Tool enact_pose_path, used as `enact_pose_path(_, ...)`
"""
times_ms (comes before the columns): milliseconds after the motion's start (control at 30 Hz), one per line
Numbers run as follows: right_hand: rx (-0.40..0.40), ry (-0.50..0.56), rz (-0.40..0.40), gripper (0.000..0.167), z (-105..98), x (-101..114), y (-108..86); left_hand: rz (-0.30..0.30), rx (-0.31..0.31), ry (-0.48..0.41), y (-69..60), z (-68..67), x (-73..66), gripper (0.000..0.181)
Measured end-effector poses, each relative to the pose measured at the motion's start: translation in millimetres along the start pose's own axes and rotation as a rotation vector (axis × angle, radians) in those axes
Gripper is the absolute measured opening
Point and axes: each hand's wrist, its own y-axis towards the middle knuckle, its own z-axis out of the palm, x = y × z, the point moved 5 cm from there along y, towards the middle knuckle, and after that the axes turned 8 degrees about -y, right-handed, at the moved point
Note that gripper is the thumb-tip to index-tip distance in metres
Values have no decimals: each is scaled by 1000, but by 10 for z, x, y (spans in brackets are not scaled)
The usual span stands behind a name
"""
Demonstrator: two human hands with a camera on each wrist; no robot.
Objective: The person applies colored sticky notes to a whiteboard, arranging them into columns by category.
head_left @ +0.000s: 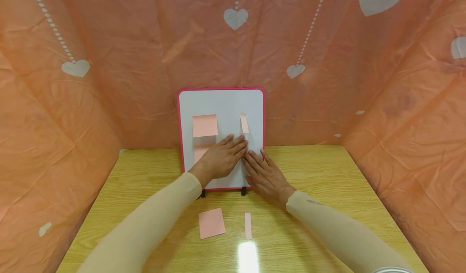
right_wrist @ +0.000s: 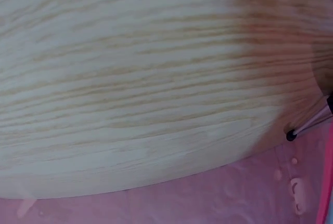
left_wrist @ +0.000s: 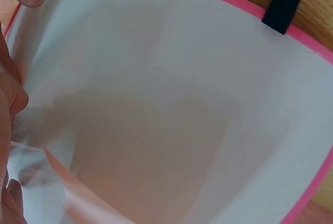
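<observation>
A whiteboard (head_left: 225, 103) with a pink frame leans upright on a stand with black feet (head_left: 243, 191). My left hand (head_left: 223, 157) reaches across its middle, fingers stretched toward the right and touching the surface. Close beside it, my right hand (head_left: 265, 178) lies against the lower right part, fingers extended up and left. The fingertips nearly meet below a narrow pink paper strip (head_left: 244, 123) on the board. Whether they cover another strip is hidden. A square pink sticky note (head_left: 205, 125) is on the upper left; a second note (head_left: 200, 151) below it is partly behind my left hand.
On the wooden table (head_left: 309, 172) before the board lie a loose square pink note (head_left: 212, 223) and a narrow pink strip (head_left: 248, 225). An orange sheet (head_left: 189, 62) with white hearts encloses the back and sides. The right wrist view shows mostly tabletop (right_wrist: 130, 89).
</observation>
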Motion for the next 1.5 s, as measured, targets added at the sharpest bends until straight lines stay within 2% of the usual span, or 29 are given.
enact_pose_path(167,7,6,-4,66,2,1,-16,1,36,30,-55,1,60,57)
enact_pose_path(333,-19,25,3,61,13,-11,-63,19,13,13,-94,-17,90,56)
enact_pose_path(567,-75,9,-2,63,-25,4,56,11,38,8,-106,-4,103,56)
enact_pose_path(733,-64,-31,0,65,24,4,50,10,51,8,-107,0,112,56)
enact_pose_path(900,-25,-21,-9,69,61,9,11,16,20,17,-110,7,99,55)
enact_pose_path(1000,-9,-15,-9,72,67,25,16,21,-2,-8,-90,8,76,54)
enact_pose_path(1133,8,-3,-6,75,71,45,23,14,8,-37,-59,25,58,55)
enact_pose_path(1333,12,-7,0,75,73,55,32,14,30,-9,-55,43,73,56)
enact_pose_path(1500,9,14,5,73,83,51,17,17,8,7,-74,47,93,55)
